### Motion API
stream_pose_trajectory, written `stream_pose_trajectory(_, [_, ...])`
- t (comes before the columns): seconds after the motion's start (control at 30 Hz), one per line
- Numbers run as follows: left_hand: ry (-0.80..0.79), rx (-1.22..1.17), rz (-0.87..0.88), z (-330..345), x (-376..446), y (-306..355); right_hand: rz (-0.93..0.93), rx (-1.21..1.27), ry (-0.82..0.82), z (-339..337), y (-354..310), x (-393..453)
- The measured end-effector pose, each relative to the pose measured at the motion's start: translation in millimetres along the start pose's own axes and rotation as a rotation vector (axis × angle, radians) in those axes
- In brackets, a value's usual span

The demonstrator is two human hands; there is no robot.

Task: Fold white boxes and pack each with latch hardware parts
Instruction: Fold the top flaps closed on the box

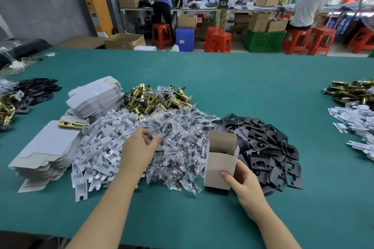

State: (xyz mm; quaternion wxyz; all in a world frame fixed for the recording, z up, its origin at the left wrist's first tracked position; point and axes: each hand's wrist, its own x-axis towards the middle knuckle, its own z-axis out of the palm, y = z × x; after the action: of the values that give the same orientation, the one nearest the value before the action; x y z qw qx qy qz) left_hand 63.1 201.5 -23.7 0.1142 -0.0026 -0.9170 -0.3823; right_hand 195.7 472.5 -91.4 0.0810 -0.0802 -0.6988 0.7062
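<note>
Right hand (243,183) grips an upright white box (220,170), long axis vertical, open flaps pointing up; left hand (138,148) pinches a clear screw packet (150,137) above the packet pile (178,147).

Upright white box (220,168), top flap open, possibly a dark part inside.

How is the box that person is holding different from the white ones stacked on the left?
The folded box, gripped by the right hand, stands upright with its top flap open and something dark inside. The stacked blanks lie flat, unfolded, and hold nothing. One brass latch rests on top of that stack. Both are the same white card with a greyish inner side.
</note>
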Motion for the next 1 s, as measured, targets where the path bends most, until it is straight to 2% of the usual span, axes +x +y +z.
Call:
stream_pose_trajectory(0.13, [-0.071, 0.042, -0.017, 13.2, 7.3, -4.3, 0.005, 0.019, -0.022, -0.6, -0.5, 0.7])
stream_pose_trajectory(0.53, [-0.109, -0.017, -0.071, 19.6, 13.9, 5.8, -0.003, 0.044, -0.062, -2.3, 0.3, 1.5])
stream_pose_trajectory(0.87, [0.022, 0.193, 0.188, 10.1, 5.8, 34.1, -0.021, 0.022, -0.098, -2.8, -2.7, 1.3])
stream_pose_trajectory(1.0, [0.105, 0.103, 0.318, -6.1, -0.8, 63.2, -0.032, 0.027, -0.11, -3.4, -1.5, 1.2])
